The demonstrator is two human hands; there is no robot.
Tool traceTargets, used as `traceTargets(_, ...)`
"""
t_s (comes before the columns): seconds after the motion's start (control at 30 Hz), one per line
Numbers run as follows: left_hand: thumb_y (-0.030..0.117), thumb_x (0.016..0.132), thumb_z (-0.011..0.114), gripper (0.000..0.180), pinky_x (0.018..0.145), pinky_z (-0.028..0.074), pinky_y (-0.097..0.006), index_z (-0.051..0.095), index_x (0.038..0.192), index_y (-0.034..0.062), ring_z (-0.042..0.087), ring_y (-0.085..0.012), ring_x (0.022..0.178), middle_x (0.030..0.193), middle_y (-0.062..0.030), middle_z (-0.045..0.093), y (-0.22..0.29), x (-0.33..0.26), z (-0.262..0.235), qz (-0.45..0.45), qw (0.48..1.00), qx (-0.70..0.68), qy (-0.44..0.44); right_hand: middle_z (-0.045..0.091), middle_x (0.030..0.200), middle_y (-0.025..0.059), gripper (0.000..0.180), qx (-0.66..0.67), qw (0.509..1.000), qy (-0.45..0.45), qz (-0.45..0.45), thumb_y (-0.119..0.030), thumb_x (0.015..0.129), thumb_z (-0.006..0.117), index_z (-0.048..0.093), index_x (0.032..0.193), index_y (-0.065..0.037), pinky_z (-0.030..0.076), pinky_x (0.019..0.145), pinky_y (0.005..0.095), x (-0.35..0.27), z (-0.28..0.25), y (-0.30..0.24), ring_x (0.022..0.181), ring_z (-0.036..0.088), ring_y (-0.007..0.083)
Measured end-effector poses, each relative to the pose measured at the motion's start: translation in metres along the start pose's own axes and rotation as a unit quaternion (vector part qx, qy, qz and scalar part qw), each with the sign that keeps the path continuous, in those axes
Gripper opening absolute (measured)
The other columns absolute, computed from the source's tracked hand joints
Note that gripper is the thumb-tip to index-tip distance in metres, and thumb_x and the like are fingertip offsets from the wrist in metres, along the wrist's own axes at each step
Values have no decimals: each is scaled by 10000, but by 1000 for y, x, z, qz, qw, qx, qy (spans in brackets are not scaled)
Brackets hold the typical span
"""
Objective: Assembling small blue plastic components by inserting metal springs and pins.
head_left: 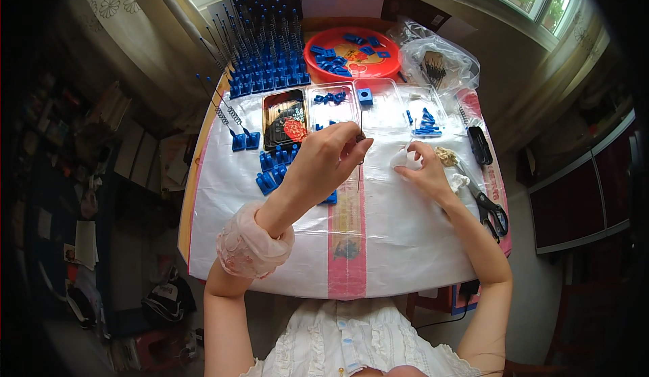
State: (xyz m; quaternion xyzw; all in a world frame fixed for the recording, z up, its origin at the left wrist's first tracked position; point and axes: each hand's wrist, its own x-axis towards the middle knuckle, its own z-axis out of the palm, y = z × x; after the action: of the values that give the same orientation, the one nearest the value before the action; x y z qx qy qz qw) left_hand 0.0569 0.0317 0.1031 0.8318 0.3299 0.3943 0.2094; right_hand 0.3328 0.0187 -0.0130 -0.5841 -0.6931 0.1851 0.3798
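My left hand (pixel 330 150) is over the middle of the table, pinching a thin dark wire rod (pixel 359 179) that stands nearly upright between thumb and fingers. A little to the right, my right hand (pixel 427 173) has thumb and fingers curled around a small white wad (pixel 403 158), like tissue or cloth. Several blue plastic parts (pixel 268 179) lie partly hidden behind my left wrist. Beyond the left hand stands a blue block with a round hole (pixel 365 96). A beige crumpled wad (pixel 446 156) and a white wad (pixel 459 183) lie beside my right hand.
Rows of blue bases with springs (pixel 270 73) stand far left, two more (pixel 245 141) nearer. A red basin (pixel 313 63) holds blue parts. Clear trays (pixel 385 106), a dark floral tray (pixel 284 123) and a plastic bag (pixel 466 56) sit behind; black scissors (pixel 493 215) lie right.
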Motion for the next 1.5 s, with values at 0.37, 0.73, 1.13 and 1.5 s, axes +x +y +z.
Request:
traceTargets(0.37,133,961,701,186,627,532,-281,647,886,-29,663,-155,684,774,-95,666,5,0,-3,15,1000,-1,0,599,833,28,236,62,993,93,30,-95,833,805,686,1020,-15,437,681,269,-37,-47,-64,732,512,110)
traceTargets(0.73,124,951,704,175,622,544,-298,646,898,-33,684,-184,685,782,-112,668,10,1,-1,51,998,-9,28,666,789,32,165,169,983,-11,-77,-86,891,769,753,1032,-2,437,581,250,-3,-11,-137,633,527,66)
traceTargets(1.13,144,947,703,190,637,548,-319,648,907,-33,691,-208,700,799,-121,678,10,3,3,43,998,-24,32,654,753,30,162,151,986,-16,-70,-116,891,774,736,960,25,426,559,253,0,-8,-143,619,507,58)
traceTargets(1.5,109,948,702,159,660,556,-295,658,1036,-15,704,-181,726,805,-104,691,11,-3,-2,17,999,-33,12,692,767,30,140,186,980,3,-64,-104,902,760,728,925,30,447,567,226,4,-1,-140,644,563,45)
